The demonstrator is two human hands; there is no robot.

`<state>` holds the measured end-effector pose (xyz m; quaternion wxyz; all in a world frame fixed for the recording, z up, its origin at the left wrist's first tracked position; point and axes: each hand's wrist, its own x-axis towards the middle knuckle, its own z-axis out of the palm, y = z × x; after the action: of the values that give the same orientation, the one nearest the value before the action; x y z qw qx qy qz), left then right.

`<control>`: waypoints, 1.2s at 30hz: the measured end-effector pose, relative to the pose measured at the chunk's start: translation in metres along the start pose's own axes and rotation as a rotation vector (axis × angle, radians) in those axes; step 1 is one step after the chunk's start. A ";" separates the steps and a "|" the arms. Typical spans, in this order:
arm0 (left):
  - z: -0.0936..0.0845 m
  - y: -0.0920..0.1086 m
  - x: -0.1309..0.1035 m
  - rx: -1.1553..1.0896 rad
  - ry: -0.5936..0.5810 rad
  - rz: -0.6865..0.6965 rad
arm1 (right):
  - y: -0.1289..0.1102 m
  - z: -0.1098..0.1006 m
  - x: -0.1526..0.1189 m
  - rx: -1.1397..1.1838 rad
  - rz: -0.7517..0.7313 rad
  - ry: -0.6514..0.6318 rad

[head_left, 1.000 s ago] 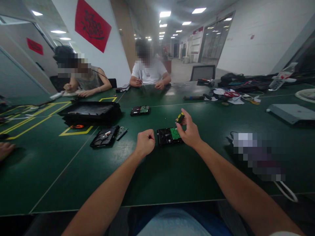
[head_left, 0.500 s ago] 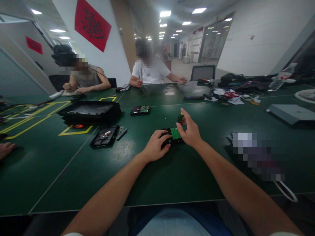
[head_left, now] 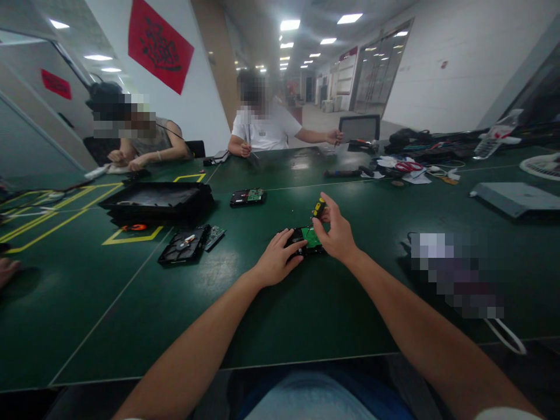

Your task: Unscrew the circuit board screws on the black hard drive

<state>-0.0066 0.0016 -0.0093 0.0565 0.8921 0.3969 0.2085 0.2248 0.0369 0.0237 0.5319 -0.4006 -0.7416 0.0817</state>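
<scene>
A black hard drive with a green circuit board [head_left: 311,234] lies flat on the green table in front of me. My left hand [head_left: 275,259] grips its left end, fingers over the top and thumb along the near side. Above the board, my right hand [head_left: 339,234] is closed around a black-and-yellow screwdriver [head_left: 319,206], held with its shaft pointing down at the board. Part of the drive's right end is hidden behind that hand, and the exact spot the tip touches is too small to make out.
To the left are an opened drive casing [head_left: 184,245], a loose circuit board [head_left: 214,237] and stacked black trays [head_left: 157,198]. Another hard drive [head_left: 247,197] lies farther off. A grey metal box [head_left: 516,199] stands right. Two people sit across the table; another person's hand [head_left: 7,271] shows far left.
The screwdriver handle has turned in my right fingers, showing more yellow. My left fingers have shifted slightly on the drive. Across the table, one person's hand has moved right.
</scene>
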 end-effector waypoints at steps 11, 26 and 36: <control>0.001 -0.002 0.000 0.002 0.012 0.008 | 0.002 0.000 0.000 -0.018 0.005 -0.002; 0.003 -0.002 0.000 -0.018 0.032 0.005 | 0.002 0.000 -0.001 0.030 0.042 0.007; 0.003 -0.004 -0.001 -0.012 0.030 0.015 | 0.002 0.001 -0.001 0.015 0.022 -0.006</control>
<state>-0.0086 0.0042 -0.0130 0.0544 0.8914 0.3896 0.2250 0.2252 0.0378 0.0211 0.5318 -0.4047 -0.7380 0.0943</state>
